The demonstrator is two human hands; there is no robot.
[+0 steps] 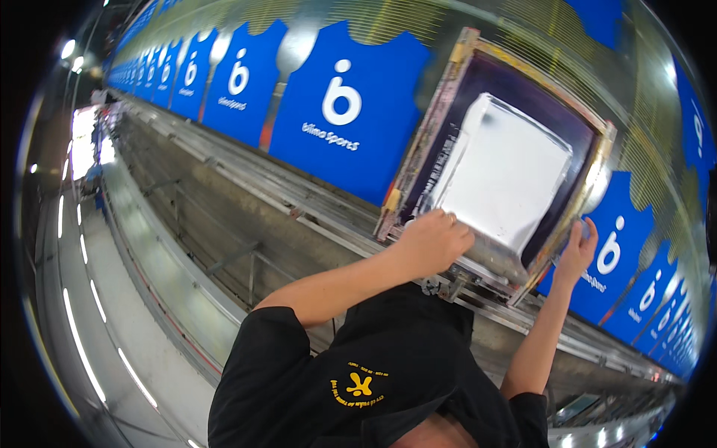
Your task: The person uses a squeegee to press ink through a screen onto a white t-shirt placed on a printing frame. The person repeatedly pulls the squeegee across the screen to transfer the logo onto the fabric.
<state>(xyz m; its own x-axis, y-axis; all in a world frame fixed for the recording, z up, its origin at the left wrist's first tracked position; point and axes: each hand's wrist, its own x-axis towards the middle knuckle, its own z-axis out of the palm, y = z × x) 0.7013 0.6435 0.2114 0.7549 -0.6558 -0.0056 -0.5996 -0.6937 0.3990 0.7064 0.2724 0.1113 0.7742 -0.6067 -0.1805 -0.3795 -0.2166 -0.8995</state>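
Observation:
A screen-printing frame (441,104) lies over the row of blue cloth pieces, with a broad sheet of white ink (515,160) on its dark mesh. At the near end of the mesh, my left hand (435,240) is closed on a squeegee (489,256), whose greyish bar reaches right from my fist. Just outside the frame's right rail is my right hand (579,250). Its fingers are raised, slightly bent and apart, holding nothing that I can see. Beneath that hand lies a blue printed cloth piece (624,216), shaped like a sleeveless shirt front.
More blue printed pieces (366,67) run along the long table (478,15) on both sides of the frame. A metal rail (314,224) follows the table's near edge, close to my body. Leftward stands another long table (160,246), with an aisle floor (112,299) beyond.

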